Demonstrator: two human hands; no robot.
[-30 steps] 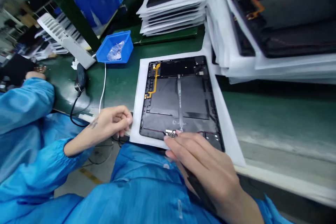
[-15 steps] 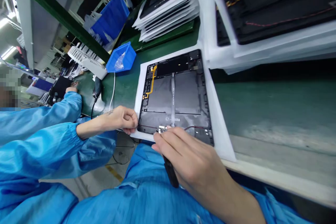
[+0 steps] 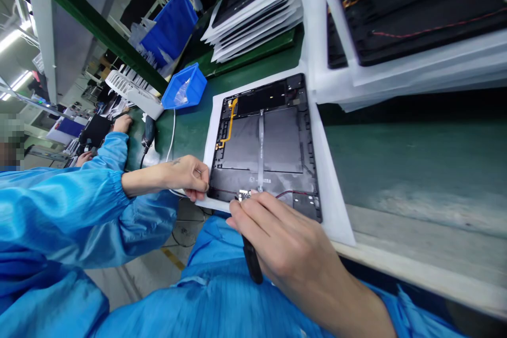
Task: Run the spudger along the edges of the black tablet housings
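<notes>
An opened black tablet shell [image 3: 277, 140] lies on a white sheet [image 3: 332, 190], with an orange flex cable [image 3: 230, 124] on its left side and a pale strip down its middle. My right hand [image 3: 289, 243] is closed round a black-handled tool [image 3: 252, 260] over the shell's near edge, beside a small circuit board [image 3: 244, 195]. The tool's tip is hidden. At the near left corner of the shell, my left hand [image 3: 190, 177] has its thumb and forefinger pinched together; what they grip, if anything, cannot be made out.
Stacked tablet shells between white sheets stand at the back [image 3: 257, 10] and back right [image 3: 428, 53]. A blue bin [image 3: 184, 86], a white cable and a dark corded tool [image 3: 148, 134] are on the left. Further left, a co-worker's blue sleeve [image 3: 113, 150] and hands show.
The tool's handle has swung slightly left in my right hand. The co-worker's hand has shifted, and a second one now shows. My left hand stays at the corner.
</notes>
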